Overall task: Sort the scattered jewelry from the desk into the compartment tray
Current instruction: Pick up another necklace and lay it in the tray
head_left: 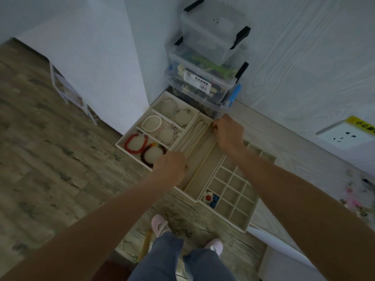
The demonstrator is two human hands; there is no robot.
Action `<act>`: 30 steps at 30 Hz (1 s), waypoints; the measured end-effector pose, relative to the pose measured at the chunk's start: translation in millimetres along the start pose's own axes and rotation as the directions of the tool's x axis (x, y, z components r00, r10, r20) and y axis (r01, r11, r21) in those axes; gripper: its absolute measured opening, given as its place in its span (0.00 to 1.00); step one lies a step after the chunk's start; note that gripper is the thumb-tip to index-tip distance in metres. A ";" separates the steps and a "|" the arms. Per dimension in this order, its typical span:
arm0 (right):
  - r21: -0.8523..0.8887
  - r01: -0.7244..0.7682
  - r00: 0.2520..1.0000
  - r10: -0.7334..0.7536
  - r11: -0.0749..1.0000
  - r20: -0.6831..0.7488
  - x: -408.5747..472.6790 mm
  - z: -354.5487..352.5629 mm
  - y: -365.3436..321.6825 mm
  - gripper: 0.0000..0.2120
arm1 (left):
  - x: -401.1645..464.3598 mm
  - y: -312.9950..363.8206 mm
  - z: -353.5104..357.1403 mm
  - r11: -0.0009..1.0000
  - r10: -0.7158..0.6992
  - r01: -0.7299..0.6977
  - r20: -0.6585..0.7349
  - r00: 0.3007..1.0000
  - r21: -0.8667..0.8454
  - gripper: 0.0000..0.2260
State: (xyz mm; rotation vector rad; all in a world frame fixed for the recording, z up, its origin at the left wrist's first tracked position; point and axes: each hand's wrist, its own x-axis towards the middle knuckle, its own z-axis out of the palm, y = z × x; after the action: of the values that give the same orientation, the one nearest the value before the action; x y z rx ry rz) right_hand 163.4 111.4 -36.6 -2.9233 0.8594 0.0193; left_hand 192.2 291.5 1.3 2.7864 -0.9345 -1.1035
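Note:
Three cream trays sit side by side on the wooden desk. The bracelet tray (119,144) holds a red bead bracelet (126,144), a dark bead bracelet (144,157) and a pearl bracelet (151,122). Over the long-slot tray (204,159), my right hand (228,131) pinches a thin chain necklace (211,126) at the far end. At the near end my left hand (170,167) is curled, seemingly on the chain's other end; the chain itself barely shows. The grid tray (233,189) holds a white and red flower piece (208,196) and blue pieces (215,199).
Stacked clear storage boxes (203,78) stand against the wall just behind the trays. Blurred loose jewelry (355,199) lies on the desk at the far right, below a wall socket (345,136). The desk's front edge runs below the grid tray, with my feet on the floor.

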 end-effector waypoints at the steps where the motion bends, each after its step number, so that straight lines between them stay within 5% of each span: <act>1: 0.016 -0.002 1.000 0.002 1.000 0.001 -1.2 -1.1 0.2 0.10 | -0.3 0.1 -0.5 1.000 0.002 -0.002 0.001 1.000 0.004 0.09; 6: 0.145 0.006 1.000 -0.002 0.989 -0.030 -13.3 -10.9 6.4 0.12 | 0.7 0.8 0.8 1.000 0.003 -0.003 -0.011 1.000 0.021 0.10; 19: -0.055 0.224 0.959 -0.209 0.973 0.194 -20.7 -8.6 15.5 0.18 | -0.5 5.9 0.4 1.000 0.015 -0.015 -0.012 1.000 0.006 0.13; 30: -0.058 0.166 0.971 -0.153 0.984 0.183 -18.9 -12.6 8.9 0.16 | 0.4 6.1 8.3 0.995 -0.027 0.034 -0.074 0.997 0.092 0.12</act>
State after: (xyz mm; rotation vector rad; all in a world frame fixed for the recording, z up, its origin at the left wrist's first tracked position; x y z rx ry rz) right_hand 142.5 112.9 -24.1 -2.9910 0.6074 0.3015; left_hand 184.0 288.0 -3.9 2.9026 -0.9629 -0.9787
